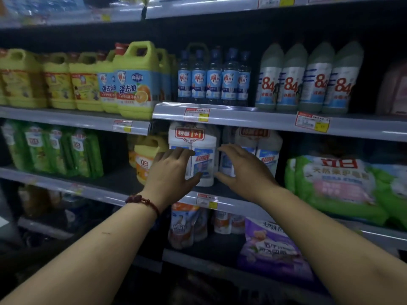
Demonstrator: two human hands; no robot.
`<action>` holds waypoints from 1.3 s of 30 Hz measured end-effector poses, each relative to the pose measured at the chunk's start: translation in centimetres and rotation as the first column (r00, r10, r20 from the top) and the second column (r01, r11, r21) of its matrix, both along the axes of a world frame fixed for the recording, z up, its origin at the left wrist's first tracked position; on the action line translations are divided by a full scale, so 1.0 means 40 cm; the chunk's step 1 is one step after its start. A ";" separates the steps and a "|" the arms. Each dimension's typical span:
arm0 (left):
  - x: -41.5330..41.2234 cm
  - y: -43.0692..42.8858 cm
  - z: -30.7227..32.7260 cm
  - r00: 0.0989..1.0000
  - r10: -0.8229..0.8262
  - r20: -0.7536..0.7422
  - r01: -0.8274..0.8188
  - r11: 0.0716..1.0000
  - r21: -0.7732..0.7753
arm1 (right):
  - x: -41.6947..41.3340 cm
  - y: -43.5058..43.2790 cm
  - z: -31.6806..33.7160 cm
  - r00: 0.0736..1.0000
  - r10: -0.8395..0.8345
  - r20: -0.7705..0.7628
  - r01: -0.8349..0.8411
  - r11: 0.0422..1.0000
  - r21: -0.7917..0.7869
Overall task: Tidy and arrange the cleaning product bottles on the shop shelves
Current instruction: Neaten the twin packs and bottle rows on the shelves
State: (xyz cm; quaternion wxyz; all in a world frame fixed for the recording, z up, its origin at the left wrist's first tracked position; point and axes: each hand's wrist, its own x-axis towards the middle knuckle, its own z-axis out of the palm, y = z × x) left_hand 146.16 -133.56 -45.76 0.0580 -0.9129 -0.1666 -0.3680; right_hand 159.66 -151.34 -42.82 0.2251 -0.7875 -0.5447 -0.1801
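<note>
Observed left hand (169, 172), fingers straight, pressing glossy white twin-pack (203, 159) of squared plastic bottles. Found right hand (244, 168) arched beside neighbouring pack (267, 157); cannot tell whether grasping.

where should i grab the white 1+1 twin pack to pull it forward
By its lower outer flanks with both hands, left hand and right hand coming from the front: the twin pack stands upright, two bottles wide, and the shelf above crowds its top.
</note>
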 end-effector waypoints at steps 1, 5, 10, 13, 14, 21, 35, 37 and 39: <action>-0.005 0.000 -0.019 1.000 0.001 0.000 -0.001 1.000 -0.005 | -0.005 0.001 -0.016 0.999 -0.012 -0.043 0.012 1.000 -0.003; -0.006 0.017 -0.087 1.000 -0.002 -0.019 0.001 0.999 -0.047 | -0.007 0.013 -0.073 0.979 -0.026 -0.202 0.036 0.998 0.047; 0.036 0.066 -0.138 0.999 -0.053 -0.004 0.052 0.988 -0.142 | 0.035 0.034 -0.130 0.971 -0.014 -0.237 0.042 0.993 0.110; 0.085 0.056 -0.162 0.991 -0.134 0.019 0.136 0.974 -0.184 | 0.083 0.035 -0.156 0.959 -0.066 -0.276 0.103 0.987 0.122; 0.106 0.048 -0.168 0.986 -0.167 0.023 0.168 0.967 -0.192 | 0.103 0.033 -0.165 0.955 -0.089 -0.281 0.128 0.984 0.122; 0.331 -0.001 -0.195 0.942 -0.308 0.133 0.335 0.857 -0.391 | 0.291 0.008 -0.220 0.879 -0.176 -0.444 0.326 0.900 0.290; 0.529 0.006 -0.265 0.947 -0.250 0.200 0.319 0.776 -0.544 | 0.526 0.052 -0.332 0.705 -0.163 -0.690 0.521 0.779 0.349; 0.523 -0.004 -0.265 0.962 -0.196 0.190 0.268 0.809 -0.523 | 0.519 0.050 -0.330 0.717 -0.174 -0.675 0.503 0.799 0.329; 0.519 -0.012 -0.264 0.968 -0.167 0.186 0.241 0.815 -0.527 | 0.505 0.053 -0.327 0.742 -0.165 -0.650 0.460 0.831 0.313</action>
